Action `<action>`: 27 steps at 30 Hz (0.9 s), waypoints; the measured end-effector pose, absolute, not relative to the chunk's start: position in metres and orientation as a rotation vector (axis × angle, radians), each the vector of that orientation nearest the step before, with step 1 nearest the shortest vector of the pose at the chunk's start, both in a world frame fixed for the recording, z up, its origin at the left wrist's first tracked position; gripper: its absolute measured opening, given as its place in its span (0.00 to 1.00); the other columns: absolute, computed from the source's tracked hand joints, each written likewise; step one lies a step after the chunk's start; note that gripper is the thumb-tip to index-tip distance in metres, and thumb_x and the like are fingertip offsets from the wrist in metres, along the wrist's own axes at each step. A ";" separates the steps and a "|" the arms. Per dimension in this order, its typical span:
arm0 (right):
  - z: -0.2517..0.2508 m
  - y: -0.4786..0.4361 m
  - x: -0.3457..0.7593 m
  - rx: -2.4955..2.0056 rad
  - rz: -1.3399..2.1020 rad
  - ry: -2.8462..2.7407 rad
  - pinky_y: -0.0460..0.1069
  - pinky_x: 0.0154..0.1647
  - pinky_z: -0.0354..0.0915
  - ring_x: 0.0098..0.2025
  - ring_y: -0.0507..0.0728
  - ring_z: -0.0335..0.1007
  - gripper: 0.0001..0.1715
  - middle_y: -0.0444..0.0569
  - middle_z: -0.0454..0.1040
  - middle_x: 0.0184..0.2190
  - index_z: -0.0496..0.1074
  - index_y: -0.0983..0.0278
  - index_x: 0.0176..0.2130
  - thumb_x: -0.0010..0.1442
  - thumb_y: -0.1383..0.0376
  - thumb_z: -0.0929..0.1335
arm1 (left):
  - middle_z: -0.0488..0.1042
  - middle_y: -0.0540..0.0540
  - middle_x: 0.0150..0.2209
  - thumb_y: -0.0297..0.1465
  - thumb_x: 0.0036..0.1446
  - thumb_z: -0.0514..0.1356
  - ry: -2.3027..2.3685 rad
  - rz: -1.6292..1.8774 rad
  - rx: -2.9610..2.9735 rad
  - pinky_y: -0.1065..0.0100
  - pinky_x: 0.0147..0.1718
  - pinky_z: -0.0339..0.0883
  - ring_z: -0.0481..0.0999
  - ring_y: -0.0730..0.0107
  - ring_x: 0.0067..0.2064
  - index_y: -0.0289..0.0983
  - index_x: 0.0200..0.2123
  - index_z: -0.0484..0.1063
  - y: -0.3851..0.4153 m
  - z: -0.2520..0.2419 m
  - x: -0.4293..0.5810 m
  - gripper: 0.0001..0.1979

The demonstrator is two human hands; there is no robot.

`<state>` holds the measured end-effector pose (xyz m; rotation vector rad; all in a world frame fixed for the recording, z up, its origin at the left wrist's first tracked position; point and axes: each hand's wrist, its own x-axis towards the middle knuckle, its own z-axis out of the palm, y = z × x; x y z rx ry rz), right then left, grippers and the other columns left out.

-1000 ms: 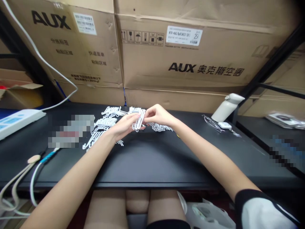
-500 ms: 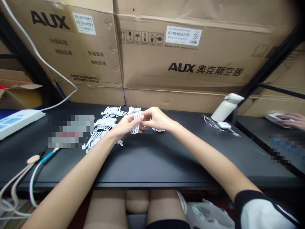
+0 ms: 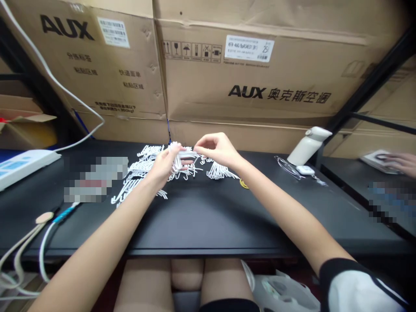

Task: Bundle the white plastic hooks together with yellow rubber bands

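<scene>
White hook bundle (image 3: 185,157) is held in front of the cardboard boxes (image 3: 260,86), toward the 12 o'clock edge of the black counter (image 3: 208,216). A larger loose pile of hooks (image 3: 136,173) lies at its 9 o'clock and a smaller pile (image 3: 219,171) at its 4 o'clock. The left hand (image 3: 164,164) has its fingers curled shut around the bundle, while the right hand (image 3: 219,149), at the bundle's 3 o'clock, pinches its end between thumb and forefinger.
</scene>
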<state>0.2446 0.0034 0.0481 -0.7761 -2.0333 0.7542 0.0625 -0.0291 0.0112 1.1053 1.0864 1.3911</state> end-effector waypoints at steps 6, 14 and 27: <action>0.025 0.021 0.243 -0.880 0.448 -2.082 0.48 0.41 0.68 0.36 0.54 0.75 0.08 0.50 0.79 0.33 0.77 0.68 0.34 0.57 0.69 0.67 | 0.80 0.40 0.37 0.42 0.63 0.54 1.066 1.701 0.789 0.72 0.29 0.72 0.80 0.68 0.34 0.34 0.35 0.69 -0.023 0.020 0.052 0.16; 0.006 0.022 0.239 -1.028 0.159 -2.538 0.46 0.41 0.62 0.37 0.54 0.74 0.11 0.51 0.79 0.34 0.79 0.67 0.34 0.58 0.73 0.65 | 0.80 0.42 0.34 0.41 0.64 0.54 1.045 1.685 0.762 0.73 0.27 0.71 0.79 0.71 0.30 0.34 0.35 0.70 -0.026 0.022 0.056 0.15; 0.012 0.026 0.246 -1.196 0.183 -2.558 0.45 0.37 0.63 0.35 0.54 0.74 0.11 0.50 0.79 0.31 0.77 0.66 0.29 0.50 0.78 0.67 | 0.79 0.40 0.34 0.43 0.61 0.57 1.100 1.613 0.874 0.71 0.27 0.71 0.79 0.68 0.30 0.34 0.37 0.70 -0.025 0.019 0.058 0.17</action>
